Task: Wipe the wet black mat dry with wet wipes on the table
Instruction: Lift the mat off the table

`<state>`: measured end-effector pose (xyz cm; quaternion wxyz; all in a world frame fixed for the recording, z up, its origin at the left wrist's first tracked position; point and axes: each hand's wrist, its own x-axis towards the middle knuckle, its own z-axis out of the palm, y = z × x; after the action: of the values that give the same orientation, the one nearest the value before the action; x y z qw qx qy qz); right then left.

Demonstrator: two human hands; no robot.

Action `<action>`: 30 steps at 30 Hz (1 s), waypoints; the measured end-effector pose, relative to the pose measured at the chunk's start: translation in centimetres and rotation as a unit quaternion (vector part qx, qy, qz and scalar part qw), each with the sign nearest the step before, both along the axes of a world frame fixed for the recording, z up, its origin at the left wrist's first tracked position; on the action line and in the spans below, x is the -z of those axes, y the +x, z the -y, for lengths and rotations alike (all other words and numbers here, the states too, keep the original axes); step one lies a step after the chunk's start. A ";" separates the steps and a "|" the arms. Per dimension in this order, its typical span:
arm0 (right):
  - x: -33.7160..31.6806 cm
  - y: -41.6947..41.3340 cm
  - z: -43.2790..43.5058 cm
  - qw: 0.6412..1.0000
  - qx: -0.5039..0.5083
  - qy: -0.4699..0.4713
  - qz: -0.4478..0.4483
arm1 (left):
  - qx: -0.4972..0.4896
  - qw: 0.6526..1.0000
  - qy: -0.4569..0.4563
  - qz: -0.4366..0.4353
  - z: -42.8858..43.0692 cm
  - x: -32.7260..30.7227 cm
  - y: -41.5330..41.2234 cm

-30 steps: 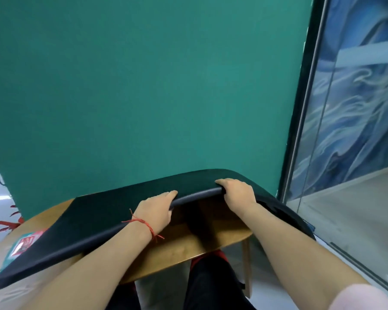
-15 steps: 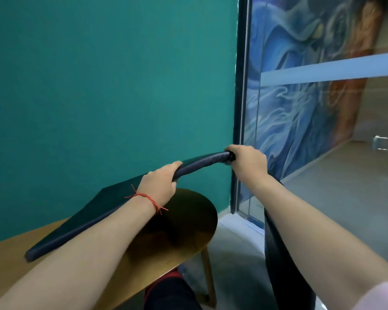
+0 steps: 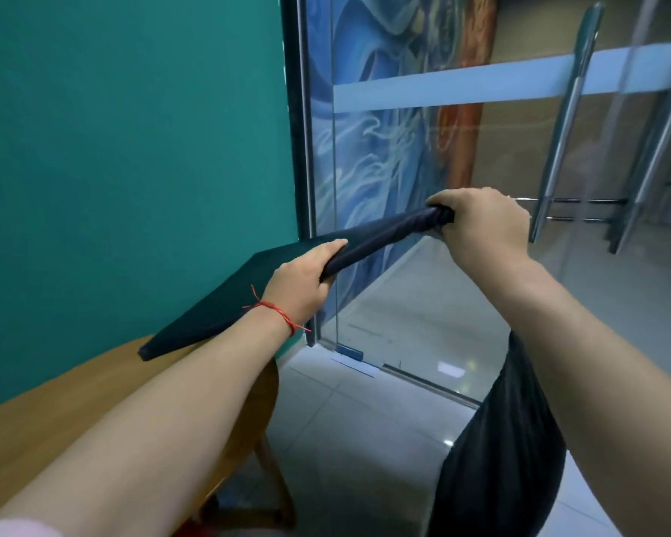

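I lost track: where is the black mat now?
Head view, centre: left hand and right hand hold the black mat up by its folded edge, over the table end beside the glass wall.

A: How many views are there?
B: Just 1, worn on the head. It looks forward and a little down along both forearms, which fill the lower frame.
A: How near is it?
B: Close. The left hand (image 3: pixel 299 288) and right hand (image 3: pixel 485 226) sit mid-frame on the black mat (image 3: pixel 217 304). The green wall (image 3: pixel 132 149) is upper left, the glass door (image 3: pixel 520 149) upper right and the table (image 3: pixel 55 401) lower left
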<state>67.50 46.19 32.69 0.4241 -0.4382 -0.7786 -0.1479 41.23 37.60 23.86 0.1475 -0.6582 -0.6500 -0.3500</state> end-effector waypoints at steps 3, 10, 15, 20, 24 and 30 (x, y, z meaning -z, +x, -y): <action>-0.3 0.7 -1.9 0.999 0.027 0.038 0.019 | 0.063 0.996 0.022 0.055 -5.0 2.3 0.8; 4.2 -2.3 -7.6 0.990 0.056 0.051 0.123 | 0.140 0.984 -0.015 0.106 -14.0 10.4 -0.9; 15.9 -6.3 -10.7 0.982 -0.025 -0.073 0.170 | -0.036 0.981 -0.156 -0.107 -15.6 17.3 -8.0; 26.7 -11.2 -12.0 0.960 -0.046 -0.154 0.227 | -0.142 0.904 -0.382 -0.131 -15.3 22.2 -12.4; 32.0 -13.1 -11.5 0.952 -0.074 -0.181 0.235 | -0.180 0.859 -0.455 -0.149 -14.7 24.5 -14.7; 36.6 -11.7 -9.3 0.916 -0.007 -0.302 0.263 | -0.179 0.850 -0.465 -0.170 -14.9 25.6 -16.7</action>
<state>55.78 55.51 -3.89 0.0527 -0.4854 -0.8726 -0.0125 24.53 52.54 -1.75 -0.0080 -0.5716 -0.8079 0.1434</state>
